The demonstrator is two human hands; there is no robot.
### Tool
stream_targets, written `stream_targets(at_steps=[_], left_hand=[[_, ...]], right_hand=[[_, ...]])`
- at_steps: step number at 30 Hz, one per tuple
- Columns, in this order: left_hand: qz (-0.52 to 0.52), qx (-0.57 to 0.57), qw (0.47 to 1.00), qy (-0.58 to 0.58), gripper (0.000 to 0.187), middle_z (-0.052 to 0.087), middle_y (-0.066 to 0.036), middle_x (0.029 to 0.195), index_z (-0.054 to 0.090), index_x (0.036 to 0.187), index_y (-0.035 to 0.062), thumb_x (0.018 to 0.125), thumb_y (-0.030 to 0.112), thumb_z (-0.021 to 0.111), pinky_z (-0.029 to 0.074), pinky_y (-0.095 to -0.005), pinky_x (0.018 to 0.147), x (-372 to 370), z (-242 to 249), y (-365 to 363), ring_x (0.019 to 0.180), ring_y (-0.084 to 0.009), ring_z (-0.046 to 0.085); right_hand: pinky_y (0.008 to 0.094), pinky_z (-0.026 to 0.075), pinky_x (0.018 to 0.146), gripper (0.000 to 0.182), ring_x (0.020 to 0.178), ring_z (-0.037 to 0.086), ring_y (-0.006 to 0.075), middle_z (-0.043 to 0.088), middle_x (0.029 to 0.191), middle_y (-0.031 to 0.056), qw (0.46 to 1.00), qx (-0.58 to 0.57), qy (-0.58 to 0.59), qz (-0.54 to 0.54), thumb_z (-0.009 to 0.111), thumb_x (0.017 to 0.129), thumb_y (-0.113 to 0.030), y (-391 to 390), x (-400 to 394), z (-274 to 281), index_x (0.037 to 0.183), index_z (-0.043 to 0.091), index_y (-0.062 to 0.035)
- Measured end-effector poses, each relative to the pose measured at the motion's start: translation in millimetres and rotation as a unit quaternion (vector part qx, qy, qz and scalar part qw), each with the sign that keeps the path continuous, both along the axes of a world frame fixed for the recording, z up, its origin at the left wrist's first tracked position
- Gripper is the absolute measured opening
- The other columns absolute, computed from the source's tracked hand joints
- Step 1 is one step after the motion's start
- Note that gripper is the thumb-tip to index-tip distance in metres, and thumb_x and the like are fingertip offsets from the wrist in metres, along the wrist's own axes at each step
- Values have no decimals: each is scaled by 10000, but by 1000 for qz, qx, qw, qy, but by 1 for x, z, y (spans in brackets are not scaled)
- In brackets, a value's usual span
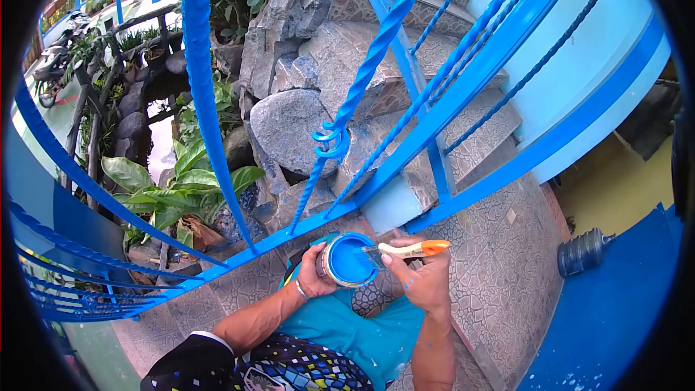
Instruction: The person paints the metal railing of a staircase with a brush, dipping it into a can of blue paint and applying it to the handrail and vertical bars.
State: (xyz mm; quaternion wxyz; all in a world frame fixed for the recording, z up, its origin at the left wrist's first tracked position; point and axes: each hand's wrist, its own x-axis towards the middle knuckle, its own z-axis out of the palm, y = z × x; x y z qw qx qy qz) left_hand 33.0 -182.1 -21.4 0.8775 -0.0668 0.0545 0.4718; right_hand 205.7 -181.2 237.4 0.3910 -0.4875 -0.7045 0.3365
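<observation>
At lower centre, the left hand [313,275] clasped the paint can [329,269]; the right hand [426,275] gripped the brush [409,249] at its mouth: loading, I reckoned, and the next move called for shedding drips!

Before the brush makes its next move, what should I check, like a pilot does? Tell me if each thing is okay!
1. Paint can held firmly: ok, the left hand grips its side.
2. Can open, with paint inside: ok, blue paint shows.
3. Paintbrush held: ok, the right hand has its handle.
4. Enough paint on the bristles: cannot tell, they are too small to judge at the can's opening.
5. Gloves on: not ok, both hands are bare.
6. Blue metal railing dry: cannot tell, shine alone doesn't show whether it's wet.
</observation>
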Motion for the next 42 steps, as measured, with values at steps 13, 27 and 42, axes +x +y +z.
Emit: stream_targets(at_steps=[13,27,42], left_hand=[[5,-4,1000,0,590,724,-136,1392,702,1383,122,994,542,560,445,-581,1193,0,-1,-2,1297,-348,671],[-4,-3,1000,27,676,631,-157,1519,644,1468,132,961,572,563,417,-621,1203,1,0,0,1398,-389,589],[7,-5,1000,20,706,610,-162,1541,630,1482,142,938,586,560,428,-636,1188,4,-13,2,1406,-402,577]], right_hand=[[385,619,826,240,928,801,287,813,1015,156,990,33,-133,43,855,872,-101,7,-20,-25,1089,792,-22],[254,549,677,213,778,704,88,781,902,57,987,-81,93,-100,840,908,-55,1,13,-35,1078,766,50],[261,552,698,226,803,698,102,768,944,91,980,-55,121,-148,799,919,-1,-4,32,-38,1115,725,84]])
